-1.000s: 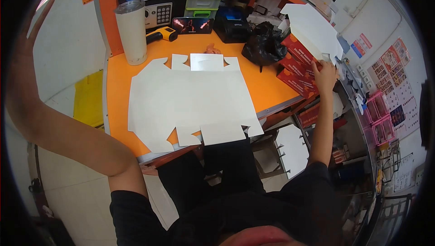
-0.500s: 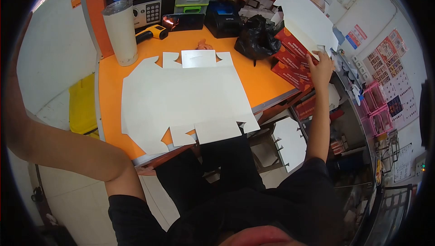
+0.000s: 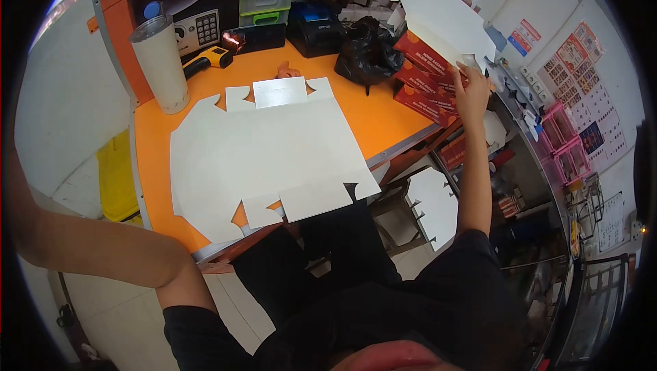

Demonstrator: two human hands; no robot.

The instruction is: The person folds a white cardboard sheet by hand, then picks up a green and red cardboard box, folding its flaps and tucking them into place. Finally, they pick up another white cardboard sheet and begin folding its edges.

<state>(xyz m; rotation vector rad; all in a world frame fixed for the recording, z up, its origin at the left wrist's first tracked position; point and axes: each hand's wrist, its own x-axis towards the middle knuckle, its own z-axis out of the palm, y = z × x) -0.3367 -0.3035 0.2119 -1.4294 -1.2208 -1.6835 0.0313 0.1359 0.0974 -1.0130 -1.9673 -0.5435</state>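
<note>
A flat white die-cut box blank [image 3: 267, 152] with notched tabs lies on the orange desk in front of me. At the right end of the desk, my right hand [image 3: 472, 94] is at the corner of a stack of red-printed cardboard boxes [image 3: 428, 63]. Its thumb and fingers are closed on the edge of the top box, under a broad white cardboard panel [image 3: 445, 19]. My left forearm rises along the left edge of the view, and the hand itself is out of sight.
A tall lidded cup [image 3: 161, 63], a yellow-black handheld device [image 3: 212, 60] and a propped phone [image 3: 253, 38] stand at the desk's back. A black plastic bag [image 3: 369, 53] sits beside the boxes. Another white blank [image 3: 434, 207] lies lower right.
The whole view has shifted, so the desk and its things appear further left and mostly higher. My right hand stays at the box corner, its fingers slightly rearranged.
</note>
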